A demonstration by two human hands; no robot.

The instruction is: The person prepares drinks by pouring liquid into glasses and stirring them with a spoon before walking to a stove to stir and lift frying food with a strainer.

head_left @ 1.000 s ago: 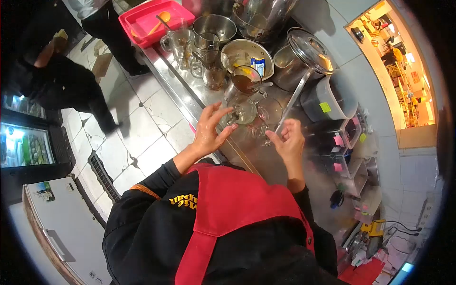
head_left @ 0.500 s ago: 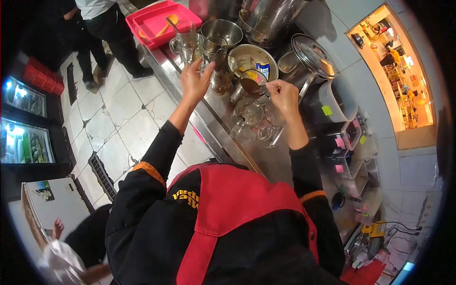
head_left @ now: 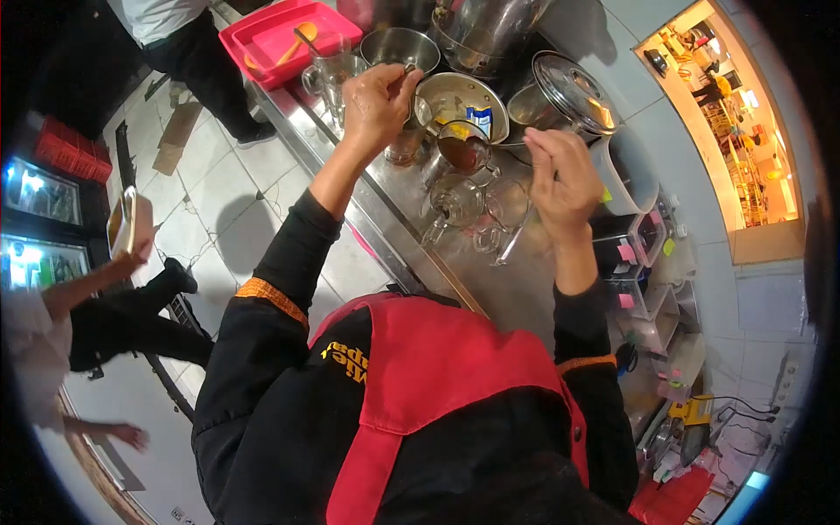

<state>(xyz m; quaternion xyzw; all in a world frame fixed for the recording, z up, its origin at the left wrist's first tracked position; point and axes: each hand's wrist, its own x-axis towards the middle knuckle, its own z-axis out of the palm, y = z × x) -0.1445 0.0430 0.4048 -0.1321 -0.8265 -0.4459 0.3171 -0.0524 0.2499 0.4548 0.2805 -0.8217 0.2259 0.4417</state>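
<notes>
Left fingers [head_left: 391,80] pinched on dark tip [head_left: 409,68]; right fingers [head_left: 558,162] bunched, hold unclear; yellow "Mie" [head_left: 352,358] on black shirt [head_left: 262,429]

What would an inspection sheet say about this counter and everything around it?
Surface: shiny metal counter, crowded towards the far end.
Job's things: cup of brown liquid; clear glass mug close by.
Clutter: pink tray with an orange spoon; pan with a blue packet; pot lid.
Left grip: bare hand, fingers curled by a small dark tip; whether held is unclear.
Right grip: bare hand, fingers bent, nothing visibly held.
Cables: dark, running beside a yellow tool at right.
Surroundings: tiled floor; one person standing, another with a container.
</notes>
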